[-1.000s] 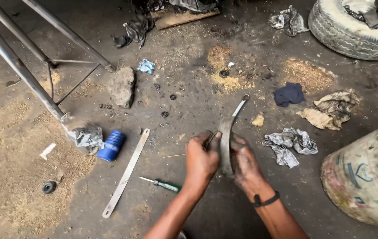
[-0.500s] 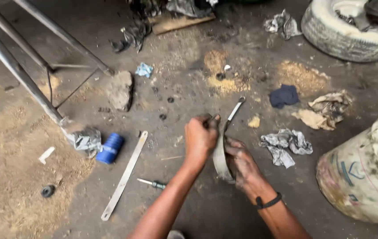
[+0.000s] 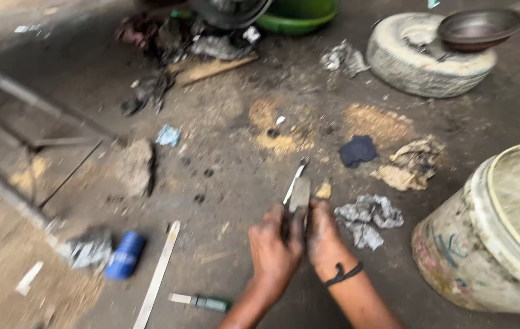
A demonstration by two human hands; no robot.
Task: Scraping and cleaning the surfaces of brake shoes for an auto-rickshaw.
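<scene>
Both hands low over the oily floor [image 3: 223, 152], left hand [image 3: 274, 248] and right hand [image 3: 323, 236] each with grip clamped on a curved metal strip [image 3: 299, 195]. Crumpled rag [image 3: 366, 218] just right; screwdriver [image 3: 202, 301] lower left.

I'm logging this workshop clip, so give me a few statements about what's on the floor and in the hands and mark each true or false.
1. Both hands, left hand and right hand, grip the curved metal strip. True.
2. The screwdriver is in the left hand. False: it lies on the floor.
3. A metal bowl sits on the tyre. True.
4. The blue cylinder lies right of the hands. False: it lies to their left.
</scene>
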